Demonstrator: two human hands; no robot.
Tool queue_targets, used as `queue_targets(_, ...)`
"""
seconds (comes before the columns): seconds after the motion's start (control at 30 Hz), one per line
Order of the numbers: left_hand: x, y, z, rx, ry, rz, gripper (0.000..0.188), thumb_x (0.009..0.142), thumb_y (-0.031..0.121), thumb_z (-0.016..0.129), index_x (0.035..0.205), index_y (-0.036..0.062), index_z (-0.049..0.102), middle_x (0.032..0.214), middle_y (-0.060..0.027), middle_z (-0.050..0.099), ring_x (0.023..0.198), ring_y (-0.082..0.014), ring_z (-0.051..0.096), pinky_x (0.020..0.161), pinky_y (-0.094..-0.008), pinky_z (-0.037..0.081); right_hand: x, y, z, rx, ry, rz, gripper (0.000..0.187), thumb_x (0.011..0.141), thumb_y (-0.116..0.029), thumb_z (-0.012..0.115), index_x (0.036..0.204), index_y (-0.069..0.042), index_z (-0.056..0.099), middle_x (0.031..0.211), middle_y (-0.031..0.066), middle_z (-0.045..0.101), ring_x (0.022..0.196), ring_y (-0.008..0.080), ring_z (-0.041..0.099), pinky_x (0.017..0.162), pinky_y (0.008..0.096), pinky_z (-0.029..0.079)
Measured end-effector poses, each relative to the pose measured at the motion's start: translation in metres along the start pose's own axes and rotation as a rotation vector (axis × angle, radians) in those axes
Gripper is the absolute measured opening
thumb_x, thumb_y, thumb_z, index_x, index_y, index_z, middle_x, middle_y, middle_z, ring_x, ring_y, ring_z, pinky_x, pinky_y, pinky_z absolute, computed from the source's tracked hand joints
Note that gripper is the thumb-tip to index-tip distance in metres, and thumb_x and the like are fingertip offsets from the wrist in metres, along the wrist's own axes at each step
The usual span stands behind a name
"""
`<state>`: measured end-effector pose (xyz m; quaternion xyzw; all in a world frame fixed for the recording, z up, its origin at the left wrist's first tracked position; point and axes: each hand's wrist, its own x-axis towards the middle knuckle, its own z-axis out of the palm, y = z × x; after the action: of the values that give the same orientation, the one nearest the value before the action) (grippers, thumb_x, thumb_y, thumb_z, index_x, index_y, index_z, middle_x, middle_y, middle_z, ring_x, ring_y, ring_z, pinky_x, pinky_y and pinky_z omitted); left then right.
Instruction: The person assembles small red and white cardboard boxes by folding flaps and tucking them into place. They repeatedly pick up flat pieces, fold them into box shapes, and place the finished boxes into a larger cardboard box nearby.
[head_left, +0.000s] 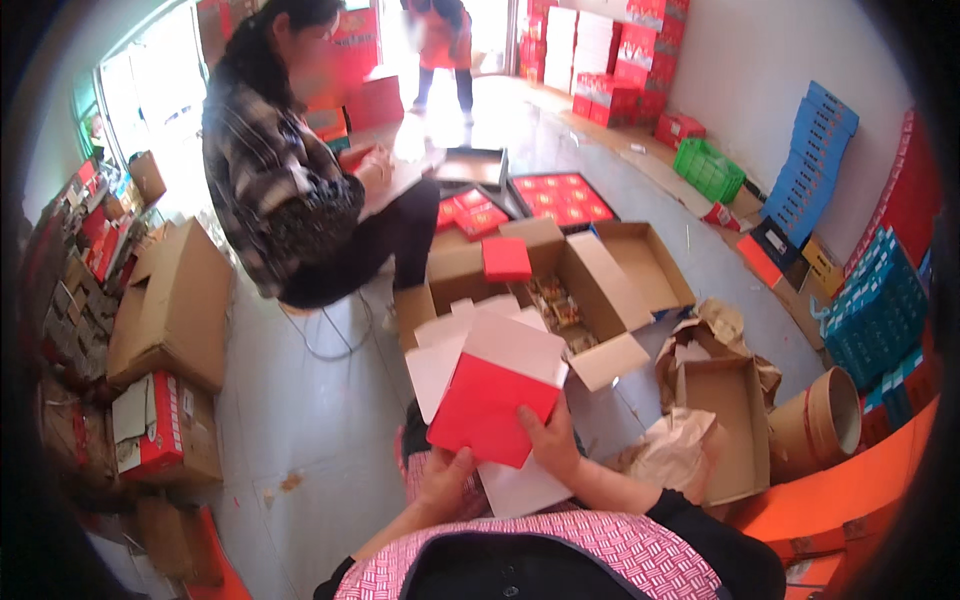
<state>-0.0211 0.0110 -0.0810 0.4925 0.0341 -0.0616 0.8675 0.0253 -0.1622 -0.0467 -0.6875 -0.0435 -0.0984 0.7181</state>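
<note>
Over my lap is a red cardboard box blank [490, 408], with pale inner flaps spread around its red panel. My left hand [446, 482] grips its lower left edge, the thumb lying on the red face. At the lower right edge, my right hand [550, 438] holds it with the thumb pressed on top; the fingers of both hands are mostly hidden beneath. Just beyond stands an open brown carton [590, 290] with small packets [558, 303] inside. A closed red box [506, 259] rests on the carton's flap area.
A seated co-worker [285, 190] handles something pale at the far left; another person [440, 45] stands at the back. Beyond the carton sits a tray of red boxes [563, 198]. An open shallow carton [722, 425] and crumpled brown paper [672, 452] lie at my right. Brown cartons [165, 305] stand left.
</note>
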Motion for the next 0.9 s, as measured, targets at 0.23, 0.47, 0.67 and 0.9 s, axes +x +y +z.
queue_targets(0.23, 0.02, 0.041, -0.002, 0.277, -0.182, 0.132, 0.057, 0.096, 0.011, 0.054, 0.146, 0.0047, 0.027, 0.138, -0.0132, 0.045, 0.123, -0.0186, 0.047, 0.103, -0.032, 0.038, -0.009, -0.002, -0.026, 0.018, -0.242, -0.037, 0.076, 0.089, 0.001, 0.055, 0.15, -0.003, 0.008, 0.138, 0.0144, 0.04, 0.123, 0.0185, 0.042, 0.105, 0.0304, 0.032)
queue_targets(0.47, 0.037, 0.032, 0.002, 0.255, -0.069, 0.069, 0.037, 0.098, 0.016, 0.051, 0.132, 0.0037, 0.045, 0.121, -0.0062, 0.054, 0.108, -0.012, 0.052, 0.095, -0.0264, 0.04, 0.003, 0.006, -0.031, 0.024, -0.318, 0.139, 0.05, 0.097, -0.012, 0.047, 0.143, -0.002, 0.031, 0.119, 0.0081, 0.052, 0.11, 0.0146, 0.048, 0.094, 0.0269, 0.039)
queue_targets(0.67, 0.037, 0.034, -0.005, 0.57, -0.129, 0.019, 0.023, 0.091, 0.021, 0.062, 0.104, 0.0031, 0.058, 0.103, -0.0075, 0.058, 0.099, -0.0161, 0.055, 0.089, -0.0282, 0.043, 0.006, 0.011, -0.035, -0.313, -0.361, -0.037, 0.023, 0.099, -0.016, 0.045, 0.111, 0.001, 0.056, 0.113, 0.0123, 0.055, 0.104, 0.0173, 0.053, 0.091, 0.0279, 0.041)
queue_targets(0.9, 0.035, 0.042, 0.004, 0.75, -0.177, 0.066, 0.044, 0.072, 0.024, 0.08, 0.105, 0.0022, 0.058, 0.103, -0.0107, 0.059, 0.1, -0.0232, 0.058, 0.089, -0.0321, 0.046, 0.037, -0.031, -0.037, 0.404, -0.167, 0.407, 0.025, 0.098, -0.019, 0.047, 0.109, 0.001, 0.057, 0.1, 0.0095, 0.061, 0.087, 0.0175, 0.059, 0.08, 0.0299, 0.047)
